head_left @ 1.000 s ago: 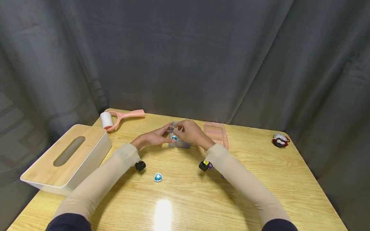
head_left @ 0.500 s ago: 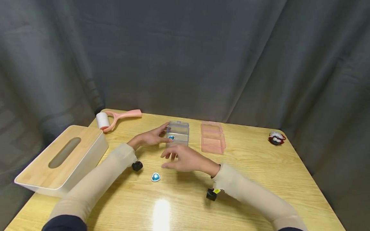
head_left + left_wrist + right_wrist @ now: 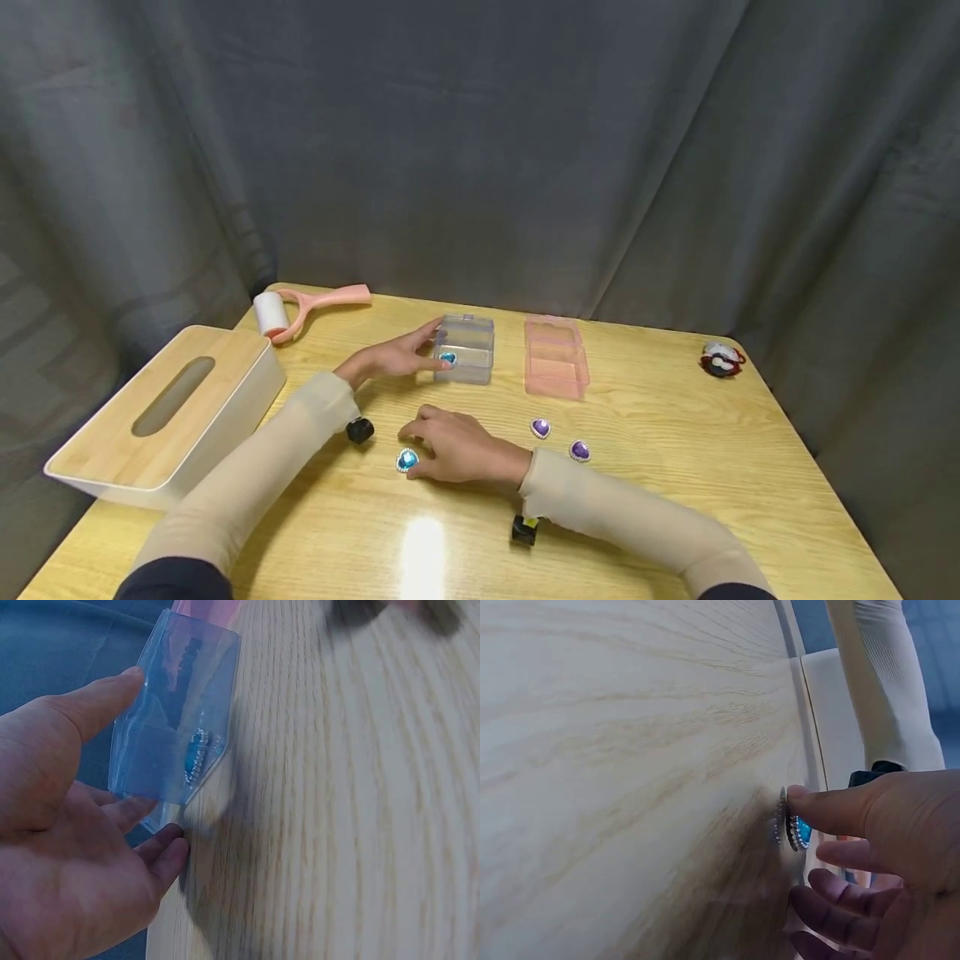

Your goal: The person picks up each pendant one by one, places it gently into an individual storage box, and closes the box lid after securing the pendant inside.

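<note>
My left hand [image 3: 401, 357] grips the left side of an open clear plastic box [image 3: 474, 372], thumb on the near side and fingers at the far side. Inside the box, by its left wall, lies a blue heart-shaped gem [image 3: 195, 756] with a beaded white rim. A second blue heart gem [image 3: 407, 460] is on the table in front. Over it my right hand [image 3: 457, 446] is lowered with fingers spread and bent; the thumb [image 3: 829, 810] touches the gem's edge, while the index fingertip stands slightly apart from it.
Right of the clear box stands an open pink plastic box [image 3: 555, 387]. Two purple heart gems [image 3: 540, 428] lie beyond my right forearm. A tissue box [image 3: 187, 400] and a pink-handled lint roller [image 3: 330, 297] are at left; a small red-and-white item [image 3: 722, 360] sits far right.
My right hand has left the clear box and come down and toward me to the blue gem on the table. My left hand has stayed at the box.
</note>
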Motion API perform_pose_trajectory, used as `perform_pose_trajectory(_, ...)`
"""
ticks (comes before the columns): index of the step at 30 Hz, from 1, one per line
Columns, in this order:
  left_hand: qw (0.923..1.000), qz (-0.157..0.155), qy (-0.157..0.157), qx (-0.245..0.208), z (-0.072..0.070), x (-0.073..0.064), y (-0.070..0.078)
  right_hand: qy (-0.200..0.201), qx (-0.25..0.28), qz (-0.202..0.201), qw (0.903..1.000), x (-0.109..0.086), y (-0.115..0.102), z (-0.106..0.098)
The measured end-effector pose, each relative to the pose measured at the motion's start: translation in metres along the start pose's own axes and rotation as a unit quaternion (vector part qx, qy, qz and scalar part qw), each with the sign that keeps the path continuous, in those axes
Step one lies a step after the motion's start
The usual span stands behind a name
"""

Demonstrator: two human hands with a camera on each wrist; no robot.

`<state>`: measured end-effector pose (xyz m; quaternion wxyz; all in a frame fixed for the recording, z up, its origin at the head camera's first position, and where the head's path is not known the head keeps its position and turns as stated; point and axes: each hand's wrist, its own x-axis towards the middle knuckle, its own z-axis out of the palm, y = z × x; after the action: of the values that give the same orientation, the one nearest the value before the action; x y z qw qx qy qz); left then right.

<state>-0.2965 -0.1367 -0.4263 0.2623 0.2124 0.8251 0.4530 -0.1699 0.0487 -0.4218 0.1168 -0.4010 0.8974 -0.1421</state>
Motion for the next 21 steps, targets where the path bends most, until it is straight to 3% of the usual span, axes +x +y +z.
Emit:
perform_pose_trajectory(7, 0.9999, -0.003, -0.008, -0.012, 0.000, 0.000, -0.003, 0.007, -0.008, -0.008, 0.9999, 0.003, -0.002, 0.005)
perform_pose_trajectory(16, 1.0000, 0.003, -0.002, -0.008, 0.001, -0.002, -0.003, 0.035, -0.071, -0.051, 0.9955, 0.004, 0.000, 0.002)
perform_pose_trajectory(21, 1.0000, 0.001, -0.004, -0.007, 0.000, 0.000, -0.002, 0.050, -0.022, -0.061, 0.9966, 0.002, 0.006, -0.009)
